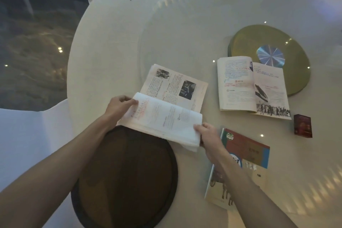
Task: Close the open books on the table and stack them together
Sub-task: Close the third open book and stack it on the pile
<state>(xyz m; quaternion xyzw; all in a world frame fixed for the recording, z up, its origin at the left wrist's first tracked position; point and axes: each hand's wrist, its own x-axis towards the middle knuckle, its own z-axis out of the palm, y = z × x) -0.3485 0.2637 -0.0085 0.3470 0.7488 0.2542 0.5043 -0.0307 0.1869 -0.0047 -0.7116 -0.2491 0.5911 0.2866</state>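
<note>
White pages lift as both hands fold the near book [166, 109] shut: left hand [118, 107] pinches its left corner, right hand [207, 135] grips the right edge. Spine runs left-right, far half flat beyond. Closed book [246, 152] sits just right; open book [251, 87] farther off.

Three books lie on the table: two open [172, 98] [251, 87], one closed [246, 153]; also two round discs [125, 177] [296, 72] and one small dark box [303, 126]
</note>
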